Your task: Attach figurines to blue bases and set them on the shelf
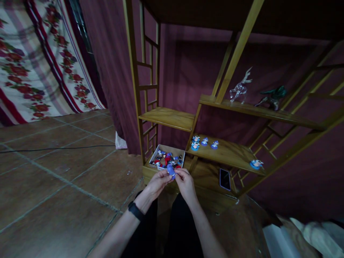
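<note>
Between my two hands is a small purple figurine (171, 171), held in front of the wooden shelf unit. My left hand (159, 182) grips it from the left with the fingers closed, and a dark band circles that wrist. From the right, my right hand (185, 181) pinches its other side. Just beyond the hands stands a white open box (184, 157) holding several small red, black and purple figurines (168, 157). On the shelf to the right are two blue-based figurines (195, 146) and two purple figurines (214, 144); another blue-based figurine (256, 164) stands at the far right end.
A phone (225, 179) lies on the lowest board. On the upper shelf (268, 111) stand a clear deer ornament (240, 87) and a dark green ornament (274, 96). A purple curtain (107, 71) hangs at left. A cable (67, 148) crosses the tiled floor.
</note>
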`<state>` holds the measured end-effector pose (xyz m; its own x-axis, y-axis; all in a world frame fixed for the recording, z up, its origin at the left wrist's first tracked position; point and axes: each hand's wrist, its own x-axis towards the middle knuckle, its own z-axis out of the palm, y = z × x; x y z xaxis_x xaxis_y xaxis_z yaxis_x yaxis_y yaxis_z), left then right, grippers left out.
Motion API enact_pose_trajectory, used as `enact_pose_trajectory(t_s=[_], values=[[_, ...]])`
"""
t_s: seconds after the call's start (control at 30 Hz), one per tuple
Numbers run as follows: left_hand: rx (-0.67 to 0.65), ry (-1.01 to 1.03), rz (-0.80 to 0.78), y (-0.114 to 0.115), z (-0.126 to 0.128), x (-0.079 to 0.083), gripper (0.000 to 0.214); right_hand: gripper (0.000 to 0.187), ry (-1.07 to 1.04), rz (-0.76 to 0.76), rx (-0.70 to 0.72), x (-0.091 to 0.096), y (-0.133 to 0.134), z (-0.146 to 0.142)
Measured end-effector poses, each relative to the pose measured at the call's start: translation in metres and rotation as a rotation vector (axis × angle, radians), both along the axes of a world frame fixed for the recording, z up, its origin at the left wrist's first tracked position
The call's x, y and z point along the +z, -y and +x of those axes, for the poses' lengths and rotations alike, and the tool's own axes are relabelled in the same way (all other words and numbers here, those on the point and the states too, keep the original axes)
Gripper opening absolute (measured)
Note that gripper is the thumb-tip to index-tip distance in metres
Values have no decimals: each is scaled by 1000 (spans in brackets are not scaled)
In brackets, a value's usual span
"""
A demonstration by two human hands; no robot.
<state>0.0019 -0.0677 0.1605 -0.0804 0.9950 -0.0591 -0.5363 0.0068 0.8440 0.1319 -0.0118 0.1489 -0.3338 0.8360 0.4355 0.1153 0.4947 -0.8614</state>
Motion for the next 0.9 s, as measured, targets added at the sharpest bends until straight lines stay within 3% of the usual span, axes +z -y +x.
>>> enact_pose_trajectory(t_s=[0.17, 0.33, 0.5, 0.6, 0.9], values=[[66, -136, 15, -2, 1, -2, 30, 23, 8, -45, 22, -5, -2, -1], [323, -497, 29, -10, -3, -15, 31, 31, -52, -176, 39, -5, 2, -3], [487, -813, 103, -8, 0, -17, 31, 42, -191, -338, 178, -3, 7, -10], [506, -934, 173, -2, 6, -10, 32, 41, -200, -354, 168, -5, 5, -12], [434, -1028, 267, 5, 12, 0, 38, 34, -269, -402, 193, -2, -3, -4]])
